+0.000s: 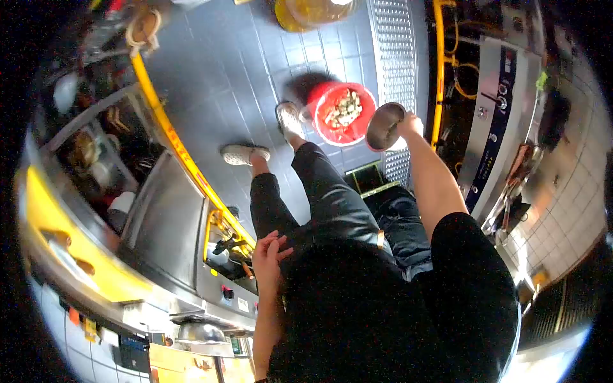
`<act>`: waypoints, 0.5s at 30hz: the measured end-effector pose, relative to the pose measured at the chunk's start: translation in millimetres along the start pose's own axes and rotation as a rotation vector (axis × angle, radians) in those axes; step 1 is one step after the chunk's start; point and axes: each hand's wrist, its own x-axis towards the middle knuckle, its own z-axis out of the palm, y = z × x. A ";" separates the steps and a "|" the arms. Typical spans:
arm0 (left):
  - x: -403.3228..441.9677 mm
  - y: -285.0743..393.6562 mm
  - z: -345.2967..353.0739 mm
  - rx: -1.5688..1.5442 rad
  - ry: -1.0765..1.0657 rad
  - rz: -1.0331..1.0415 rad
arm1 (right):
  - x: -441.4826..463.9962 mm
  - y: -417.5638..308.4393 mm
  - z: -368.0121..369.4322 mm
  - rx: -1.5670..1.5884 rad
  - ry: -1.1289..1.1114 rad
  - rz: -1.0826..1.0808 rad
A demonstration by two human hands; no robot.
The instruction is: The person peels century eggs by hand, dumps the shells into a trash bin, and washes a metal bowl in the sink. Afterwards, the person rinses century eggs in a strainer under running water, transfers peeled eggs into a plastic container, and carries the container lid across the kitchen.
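Note:
My right hand (410,126) grips a round, dark-lined bowl (383,127) at its right edge. The bowl is tipped, its inside showing, just right of a red bucket (318,121) on the floor. Pale chunky pieces (345,110) lie inside the bucket. My left hand (271,250) hangs near my waist, its fingers apart and slightly bent, with nothing in it.
A metal counter (167,223) with a yellow rail (182,150) runs along the left. Gas pipes (438,83) and a control panel (491,121) stand right. A metal floor grate (396,51) and a yellow container (306,14) are ahead.

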 end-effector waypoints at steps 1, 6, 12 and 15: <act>-11.6 10.1 -1.0 0.004 -0.005 0.045 | -1.7 10.8 4.2 0.114 0.072 0.025; -53.7 36.7 -19.0 -0.063 0.021 0.242 | -101.6 -34.9 -82.3 0.560 0.143 -0.263; -69.8 60.1 -56.8 -0.040 0.189 0.570 | -191.2 -166.0 -129.0 1.168 -0.125 -0.565; -71.2 78.3 -97.7 0.093 0.387 0.760 | -268.9 -237.4 -176.9 1.238 -0.282 -0.673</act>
